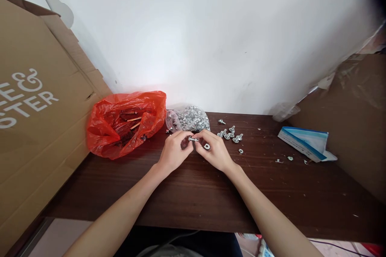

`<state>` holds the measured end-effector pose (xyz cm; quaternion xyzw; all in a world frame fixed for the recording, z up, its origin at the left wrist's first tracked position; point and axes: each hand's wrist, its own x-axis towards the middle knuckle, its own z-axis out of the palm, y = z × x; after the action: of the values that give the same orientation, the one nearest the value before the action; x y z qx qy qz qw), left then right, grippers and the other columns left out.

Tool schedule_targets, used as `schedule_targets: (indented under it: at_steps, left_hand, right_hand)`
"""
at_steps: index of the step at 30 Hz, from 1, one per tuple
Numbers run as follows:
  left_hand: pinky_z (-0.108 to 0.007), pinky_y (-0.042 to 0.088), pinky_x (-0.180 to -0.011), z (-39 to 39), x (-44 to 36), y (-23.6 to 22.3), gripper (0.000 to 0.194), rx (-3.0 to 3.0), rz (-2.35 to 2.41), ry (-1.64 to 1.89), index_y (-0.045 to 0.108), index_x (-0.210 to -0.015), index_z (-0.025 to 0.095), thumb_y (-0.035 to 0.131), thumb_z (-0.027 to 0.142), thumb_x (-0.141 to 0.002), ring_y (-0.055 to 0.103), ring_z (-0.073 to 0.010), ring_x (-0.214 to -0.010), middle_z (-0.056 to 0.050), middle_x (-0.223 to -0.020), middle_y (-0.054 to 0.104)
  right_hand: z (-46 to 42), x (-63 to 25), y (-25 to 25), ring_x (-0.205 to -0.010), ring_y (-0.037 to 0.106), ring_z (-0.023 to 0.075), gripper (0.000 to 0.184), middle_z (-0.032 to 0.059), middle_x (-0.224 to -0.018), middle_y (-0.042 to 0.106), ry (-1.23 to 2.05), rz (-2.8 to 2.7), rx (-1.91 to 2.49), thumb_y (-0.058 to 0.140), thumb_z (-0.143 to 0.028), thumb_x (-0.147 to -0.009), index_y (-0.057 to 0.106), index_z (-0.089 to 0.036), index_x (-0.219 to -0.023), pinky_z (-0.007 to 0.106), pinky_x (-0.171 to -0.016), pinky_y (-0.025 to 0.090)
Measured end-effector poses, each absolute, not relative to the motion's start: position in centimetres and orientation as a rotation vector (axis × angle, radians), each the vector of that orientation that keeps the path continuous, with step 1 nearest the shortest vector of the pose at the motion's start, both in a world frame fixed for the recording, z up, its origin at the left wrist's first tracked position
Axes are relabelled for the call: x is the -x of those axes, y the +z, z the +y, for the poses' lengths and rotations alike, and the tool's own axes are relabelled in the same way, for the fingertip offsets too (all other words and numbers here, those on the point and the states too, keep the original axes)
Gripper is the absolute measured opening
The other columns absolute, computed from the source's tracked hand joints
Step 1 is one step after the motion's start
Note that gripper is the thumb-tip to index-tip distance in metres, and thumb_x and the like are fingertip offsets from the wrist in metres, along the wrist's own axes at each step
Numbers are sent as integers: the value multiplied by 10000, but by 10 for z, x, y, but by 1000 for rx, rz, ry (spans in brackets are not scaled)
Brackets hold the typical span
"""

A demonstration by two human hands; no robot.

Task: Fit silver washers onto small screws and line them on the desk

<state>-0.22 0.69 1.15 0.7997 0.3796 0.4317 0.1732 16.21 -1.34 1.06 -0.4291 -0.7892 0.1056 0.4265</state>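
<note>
My left hand (174, 150) and my right hand (212, 149) meet over the dark wooden table (193, 192), fingertips pinched together on a small silver bolt (192, 139). A metal washer (206, 146) rests against my right hand's fingers. Just behind the hands lies a clear plastic bag of silver hardware (190, 119). Several loose assembled bolts (229, 133) lie to the right of the hands.
A red plastic bag (126, 122) with long bolts sits at the left. A large cardboard box (36, 120) stands on the left, another cardboard panel (350, 112) on the right. A blue and white packet (306, 141) lies at right. A white wall rises behind.
</note>
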Motion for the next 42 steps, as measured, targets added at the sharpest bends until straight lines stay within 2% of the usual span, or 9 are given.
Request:
schedule_targets:
  at_steps: [8,15,22,28,38,42]
  left_hand:
    - [-220,452,-573,4,2,14,142,-2295,1193,1172,610,-848,186,556,120,-735,537,-112,-594,1,-711,610]
    - [-223,447,-549,2,3,14,115,-2300,1250,1126,592,-853,179,560,152,-746,541,-119,-583,-1,-691,605]
    - [-225,478,-629,3,3,16,243,-2324,1049,1173,572,-935,194,483,55,-756,572,-108,-676,-30,-946,618]
    - [-227,478,-633,5,4,16,132,-2346,1033,1194,574,-824,179,511,79,-765,565,-105,-650,-21,-848,600]
    - [-248,482,-692,6,5,14,121,-2375,1032,1253,573,-820,179,517,81,-777,575,-132,-739,-32,-859,591]
    - [-247,486,-691,7,6,13,126,-2361,1034,1256,578,-824,179,516,79,-777,575,-127,-735,-33,-880,587]
  right_hand:
    - [-13,-158,8,-659,548,150,114,17,-758,582,327,-1930,1094,510,-206,-844,599,-205,-916,260,-589,434]
    - [-13,-157,9,-662,541,139,121,9,-758,593,413,-1895,1112,528,-190,-834,615,-192,-918,242,-588,421]
    - [-12,-156,12,-670,559,140,128,17,-772,631,570,-1861,1108,526,-232,-847,633,-182,-896,240,-594,430]
    - [-10,-157,11,-695,592,148,154,28,-802,668,685,-1784,1122,518,-246,-843,645,-171,-887,254,-621,460]
    - [-13,-156,11,-703,601,152,156,33,-833,664,585,-1856,1114,538,-214,-819,621,-183,-947,258,-615,475]
    - [-13,-157,8,-694,591,155,152,27,-823,656,465,-1942,1131,510,-208,-850,599,-200,-973,270,-644,469]
